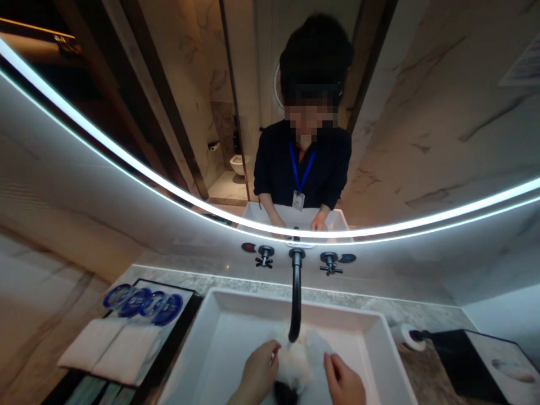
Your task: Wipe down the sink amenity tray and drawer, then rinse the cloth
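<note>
A white cloth-like bundle [295, 363] with a dark part at its lower end lies in the white sink [211, 343], below the black spout [296, 298]. My left hand [259, 368] is at the bundle's left side, fingers curled, its fingertips by the white material. On the right, my right hand [343, 379] is closed with the thumb against the fingers, beside a thin pale, see-through part of the bundle. What each hand pinches is too small to make out.
Left of the sink, a black tray [185, 326] holds folded white towels [113, 349] and several blue round packets [143, 302]. Two cross handles [264, 257] flank the spout. A black box [476, 360] stands right. The lit mirror [422, 140] reflects a person.
</note>
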Demonstrator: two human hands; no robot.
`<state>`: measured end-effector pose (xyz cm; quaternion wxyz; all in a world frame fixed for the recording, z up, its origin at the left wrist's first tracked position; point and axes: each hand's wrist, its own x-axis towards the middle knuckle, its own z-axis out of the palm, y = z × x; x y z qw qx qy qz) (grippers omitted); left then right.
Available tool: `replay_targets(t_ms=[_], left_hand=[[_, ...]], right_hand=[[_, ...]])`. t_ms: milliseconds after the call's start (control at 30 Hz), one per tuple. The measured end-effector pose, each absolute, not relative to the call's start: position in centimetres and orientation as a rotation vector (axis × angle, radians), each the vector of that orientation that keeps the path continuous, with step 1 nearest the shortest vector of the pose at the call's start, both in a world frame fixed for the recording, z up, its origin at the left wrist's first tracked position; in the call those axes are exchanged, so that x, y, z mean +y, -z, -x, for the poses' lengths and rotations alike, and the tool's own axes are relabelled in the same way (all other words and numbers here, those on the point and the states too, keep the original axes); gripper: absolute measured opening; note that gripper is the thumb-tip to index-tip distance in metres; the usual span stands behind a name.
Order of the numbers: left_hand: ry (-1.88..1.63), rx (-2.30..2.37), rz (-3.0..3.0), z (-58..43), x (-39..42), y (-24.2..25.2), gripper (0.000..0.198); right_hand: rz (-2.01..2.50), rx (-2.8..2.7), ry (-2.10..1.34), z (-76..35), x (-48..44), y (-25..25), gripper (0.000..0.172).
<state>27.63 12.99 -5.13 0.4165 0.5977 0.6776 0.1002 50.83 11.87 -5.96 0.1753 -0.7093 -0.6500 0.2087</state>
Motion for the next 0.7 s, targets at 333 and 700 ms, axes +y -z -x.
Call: replay_targets(t_ms=[333, 700], left_hand=[[-0.202, 1.693, -1.509, -28.2, 13.1, 4.9, 0.032], [-0.222, 1.721, -1.447, -26.1, 12.5, 5.5, 0.039]], right_hand=[[2.054, -2.138, 0.421, -49.0, 25.0, -6.5, 0.051], [2.102, -2.198, 0.519, -49.8, 25.7, -5.2, 0.053]])
